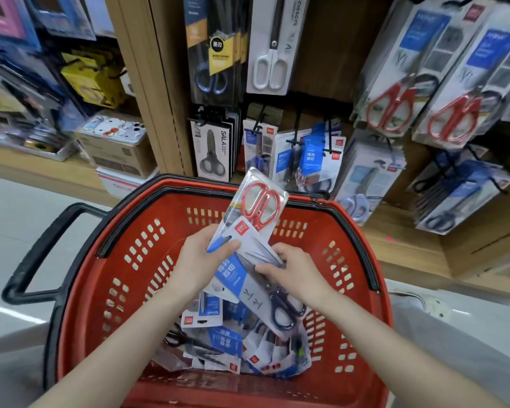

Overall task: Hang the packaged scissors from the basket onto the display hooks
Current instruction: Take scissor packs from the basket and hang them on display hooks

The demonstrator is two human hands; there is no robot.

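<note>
**Both hands on scissors packs above the basket**

Left hand [202, 257]: clamped on the lower end of a red-handled scissors pack [259, 201], thumb across the front, fingers behind. The pack rises up and away from this hand, leaning right. Its handles are at the far end, over the far rim of the red basket [171, 207].

Right hand [295, 269]: fingers curled over the edge of a dark-handled scissors pack [249, 285], just right of the left thumb. This pack slopes down beneath the palm, and its handles lie under the wrist. The two packs overlap between the hands.

Below both hands: a loose pile of packs [233, 346] on the basket floor.

Beyond the hands: display hooks [330, 136] on wooden shelving, loaded with hung packs. More hung red-handled packs [395, 92] sit up and right of the right hand.
</note>
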